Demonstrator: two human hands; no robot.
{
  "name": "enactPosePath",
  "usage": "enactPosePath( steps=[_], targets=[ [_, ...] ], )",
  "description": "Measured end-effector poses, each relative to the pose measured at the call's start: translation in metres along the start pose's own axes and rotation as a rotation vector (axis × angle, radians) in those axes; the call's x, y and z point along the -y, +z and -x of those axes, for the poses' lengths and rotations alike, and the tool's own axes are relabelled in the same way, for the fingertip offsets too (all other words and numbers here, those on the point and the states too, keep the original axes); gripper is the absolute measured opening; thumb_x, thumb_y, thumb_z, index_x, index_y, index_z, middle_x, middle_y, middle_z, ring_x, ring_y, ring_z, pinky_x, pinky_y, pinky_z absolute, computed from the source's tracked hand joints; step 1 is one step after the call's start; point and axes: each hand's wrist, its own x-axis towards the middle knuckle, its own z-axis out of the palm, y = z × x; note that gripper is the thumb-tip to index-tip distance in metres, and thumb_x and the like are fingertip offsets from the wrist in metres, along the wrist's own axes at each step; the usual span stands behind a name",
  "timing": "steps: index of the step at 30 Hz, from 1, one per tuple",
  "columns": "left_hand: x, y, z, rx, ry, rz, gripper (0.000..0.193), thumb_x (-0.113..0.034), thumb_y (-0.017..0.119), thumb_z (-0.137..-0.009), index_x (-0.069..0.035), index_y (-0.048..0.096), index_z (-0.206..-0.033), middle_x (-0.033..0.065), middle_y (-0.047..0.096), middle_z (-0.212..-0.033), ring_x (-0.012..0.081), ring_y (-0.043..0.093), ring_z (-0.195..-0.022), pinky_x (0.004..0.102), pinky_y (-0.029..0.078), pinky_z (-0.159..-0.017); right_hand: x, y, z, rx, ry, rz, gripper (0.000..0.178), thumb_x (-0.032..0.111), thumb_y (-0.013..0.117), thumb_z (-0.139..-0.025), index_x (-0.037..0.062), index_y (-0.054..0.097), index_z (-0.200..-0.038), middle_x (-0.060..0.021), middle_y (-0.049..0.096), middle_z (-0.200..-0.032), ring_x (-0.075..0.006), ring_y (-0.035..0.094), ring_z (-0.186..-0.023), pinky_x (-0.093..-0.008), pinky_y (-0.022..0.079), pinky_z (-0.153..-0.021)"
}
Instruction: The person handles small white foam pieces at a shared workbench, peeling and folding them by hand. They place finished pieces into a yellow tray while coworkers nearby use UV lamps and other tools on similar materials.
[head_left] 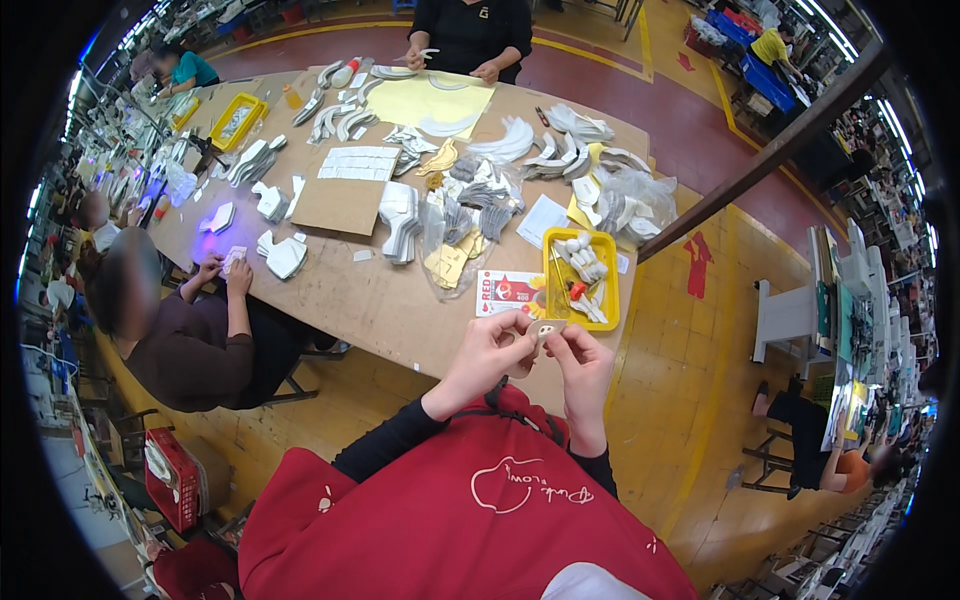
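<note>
Between my two hands, just above the near edge of the table, is a small beige cut piece with small holes in it. My left hand pinches its left side with thumb and fingers. On the other side, the fingertips of my right hand are closed on the same piece. Right behind my hands lie a red and white printed packet and a yellow plastic basket with white pieces and a small red item in it. Fingers cover part of the beige piece, so its full outline is hidden.
Stacks of white and grey cut pieces and clear plastic bags spread over the brown table. A co-worker handles a piece at the left; another sits across. A dark bar slants past the table's right corner.
</note>
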Motion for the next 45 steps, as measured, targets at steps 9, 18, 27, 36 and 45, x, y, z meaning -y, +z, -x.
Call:
enactPosePath(
  steps=[9,18,27,36,45],
  targets=[
    [-0.011,0.000,-0.003,-0.056,0.099,-0.392,0.015,-0.012,0.066,-0.087,0.001,0.067,-0.093,0.0006,0.065,-0.074,0.0017,0.050,-0.057,0.0200,0.036,-0.048,-0.005,-0.004,-0.004,-0.005,0.075,-0.032,0.006,0.002,0.066,-0.084,-0.0035,0.067,-0.087,-0.0039,0.066,-0.076,-0.0082,0.059,-0.069,-0.0233,0.046,-0.066],
    [-0.008,-0.008,-0.012,-0.046,0.321,-0.502,0.011,-0.009,0.072,-0.082,-0.001,0.072,-0.089,-0.0001,0.064,-0.073,0.0019,0.043,-0.058,0.0212,0.029,-0.049,-0.009,-0.005,-0.003,0.080,0.090,0.145,0.007,0.002,0.066,-0.084,-0.0030,0.066,-0.089,-0.0039,0.064,-0.079,-0.0086,0.060,-0.073,-0.0236,0.048,-0.067],
    [-0.007,-0.011,-0.010,0.036,0.066,-0.268,0.012,-0.009,0.069,-0.086,0.002,0.072,-0.090,0.0001,0.067,-0.078,0.0021,0.044,-0.059,0.0200,0.030,-0.051,-0.007,-0.006,-0.005,-0.012,-0.042,0.000,0.006,0.003,0.063,-0.089,-0.0020,0.065,-0.089,-0.0026,0.064,-0.083,-0.0086,0.057,-0.075,-0.0227,0.044,-0.069],
    [-0.004,0.000,-0.004,0.003,0.179,-0.253,0.013,-0.011,0.065,-0.089,0.002,0.067,-0.084,-0.0018,0.061,-0.071,0.0012,0.042,-0.056,0.0203,0.031,-0.049,0.003,0.006,0.007,0.008,0.212,-0.230,0.012,0.011,0.054,-0.097,0.0008,0.060,-0.098,-0.0005,0.062,-0.081,-0.0057,0.057,-0.070,-0.0198,0.046,-0.064],
    [-0.006,-0.006,0.001,0.060,0.138,-0.246,0.015,-0.011,0.065,-0.090,0.002,0.068,-0.084,0.0001,0.063,-0.074,0.0015,0.049,-0.060,0.0205,0.037,-0.051,0.004,0.001,0.004,0.110,0.039,-0.217,0.010,0.008,0.059,-0.094,-0.0001,0.062,-0.089,-0.0024,0.061,-0.079,-0.0068,0.059,-0.068,-0.0202,0.046,-0.061]
  ],
)
